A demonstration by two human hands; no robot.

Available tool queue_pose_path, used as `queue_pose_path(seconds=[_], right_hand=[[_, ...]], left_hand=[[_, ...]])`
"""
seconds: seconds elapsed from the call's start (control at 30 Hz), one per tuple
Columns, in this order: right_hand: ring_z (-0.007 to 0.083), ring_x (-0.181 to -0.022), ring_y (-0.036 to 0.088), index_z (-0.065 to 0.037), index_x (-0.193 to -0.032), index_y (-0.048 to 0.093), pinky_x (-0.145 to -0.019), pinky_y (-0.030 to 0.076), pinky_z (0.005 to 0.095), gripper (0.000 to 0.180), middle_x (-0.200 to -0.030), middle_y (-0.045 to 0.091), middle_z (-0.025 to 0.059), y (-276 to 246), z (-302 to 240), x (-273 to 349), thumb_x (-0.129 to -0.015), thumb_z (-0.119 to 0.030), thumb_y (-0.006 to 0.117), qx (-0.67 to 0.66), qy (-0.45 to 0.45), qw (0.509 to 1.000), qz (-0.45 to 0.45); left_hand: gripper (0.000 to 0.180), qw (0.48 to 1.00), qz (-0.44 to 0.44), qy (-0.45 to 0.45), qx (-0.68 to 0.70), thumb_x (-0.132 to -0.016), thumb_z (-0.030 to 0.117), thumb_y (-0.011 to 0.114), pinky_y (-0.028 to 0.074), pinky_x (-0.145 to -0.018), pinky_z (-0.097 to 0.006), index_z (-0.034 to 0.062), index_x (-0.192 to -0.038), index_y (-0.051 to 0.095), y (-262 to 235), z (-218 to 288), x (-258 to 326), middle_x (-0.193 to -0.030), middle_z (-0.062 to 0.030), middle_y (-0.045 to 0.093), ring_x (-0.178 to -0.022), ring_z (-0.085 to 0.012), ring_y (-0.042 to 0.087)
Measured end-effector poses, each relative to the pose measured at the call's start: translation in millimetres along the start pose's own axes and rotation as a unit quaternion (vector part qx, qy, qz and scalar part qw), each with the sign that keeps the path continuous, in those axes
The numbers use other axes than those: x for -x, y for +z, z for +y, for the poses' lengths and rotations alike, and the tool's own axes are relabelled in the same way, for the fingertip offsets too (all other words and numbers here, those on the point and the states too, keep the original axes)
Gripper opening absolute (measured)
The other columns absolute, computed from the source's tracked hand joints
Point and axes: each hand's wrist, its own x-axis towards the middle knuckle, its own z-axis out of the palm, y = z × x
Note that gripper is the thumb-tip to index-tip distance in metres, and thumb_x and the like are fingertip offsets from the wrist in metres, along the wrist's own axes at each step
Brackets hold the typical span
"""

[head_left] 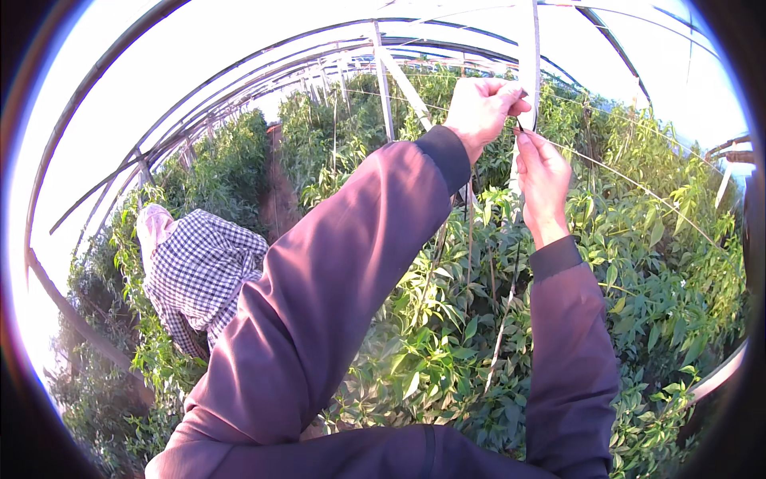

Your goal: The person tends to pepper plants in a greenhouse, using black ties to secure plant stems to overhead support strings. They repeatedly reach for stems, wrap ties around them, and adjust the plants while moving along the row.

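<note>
Both arms, in dark maroon sleeves, are raised in front of me. My left hand (480,113) is closed in a pinch beside a pale upright post (527,48). Just below and to the right of it, my right hand (544,182) is also closed, its thumb and fingertips pressed together. A short, thin dark strand (520,125) shows between the two sets of fingertips; its exact kind is too small to make out. A pale line (638,190) runs from beside the right fingertips toward the right, above the leafy green plants (447,351).
At the left, a person (206,267) in a checked top and light head covering bends among the plants. A brown soil path (278,180) runs between the rows. Curved frame bars (104,68) arch overhead, and another post (383,80) stands farther back.
</note>
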Motion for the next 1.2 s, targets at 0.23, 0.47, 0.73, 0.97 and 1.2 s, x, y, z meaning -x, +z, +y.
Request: queue_pose_path(seconds=[0.23, 0.47, 0.73, 0.97, 1.2], right_hand=[[0.0028, -0.063, 0.048, 0.003, -0.119, 0.072, -0.055, 0.035, 0.0206, 0.023, -0.075, 0.059, -0.0039, 8.2, 3.2, 32.0, -0.1, -0.009, 0.067, 0.088, -0.095, 0.99, 0.061], [0.0083, -0.091, 0.064, 0.004, -0.122, 0.07, -0.081, 0.052, 0.0229, 0.025, -0.107, 0.072, 0.0058, 2.5, 0.1, 70.3, -0.098, -0.003, 0.069, 0.084, -0.158, 0.981, 0.07], [0.0025, -0.076, 0.058, 0.0, -0.113, 0.074, -0.063, 0.044, 0.0193, 0.017, -0.091, 0.068, -0.0001, -6.7, -8.0, 69.0, -0.102, -0.01, 0.066, 0.033, -0.1, 0.987, 0.121], [0.0023, -0.051, 0.034, -0.006, -0.106, 0.067, -0.045, 0.024, 0.0209, 0.028, -0.067, 0.047, -0.007, -0.7, -14.7, 52.3, -0.109, -0.031, 0.053, -0.132, 0.123, 0.982, 0.048], [0.0032, -0.045, 0.025, -0.006, -0.1, 0.063, -0.042, 0.018, 0.0244, 0.03, -0.059, 0.039, -0.0076, -3.6, -25.6, 24.3, -0.109, -0.032, 0.05, -0.017, 0.257, 0.953, -0.162]], left_hand=[[0.016, 0.994, -0.033, 0.077, 0.075, -0.102, 0.015, 0.065, 0.052, -0.092, -0.03, 0.0012, -0.105, 0.073, -18.2, 7.7, 47.1, -0.095, -0.0034, 0.072, -0.09, -0.0106, 0.066], [0.01, 0.918, -0.105, 0.228, -0.306, -0.094, 0.011, 0.072, 0.052, -0.075, -0.034, 0.0011, -0.097, 0.074, -13.3, 12.4, 106.2, -0.082, -0.0099, 0.069, -0.079, -0.0226, 0.067], [0.008, 0.829, -0.112, 0.31, -0.453, -0.089, 0.016, 0.073, 0.049, -0.083, -0.042, 0.0084, -0.09, 0.075, -16.2, -3.4, 108.7, -0.082, -0.0071, 0.072, -0.081, -0.0279, 0.068], [0.027, 0.9, -0.081, 0.075, -0.422, -0.101, 0.023, 0.058, 0.054, -0.064, -0.035, 0.0014, -0.1, 0.074, -16.4, -1.9, 88.4, -0.071, -0.011, 0.072, -0.063, -0.0231, 0.071], [0.032, 0.924, -0.117, -0.036, -0.362, -0.101, 0.026, 0.064, 0.054, -0.071, -0.026, -0.0036, -0.099, 0.077, -24.2, 7.8, 50.2, -0.076, -0.0054, 0.074, -0.068, -0.008, 0.067]])
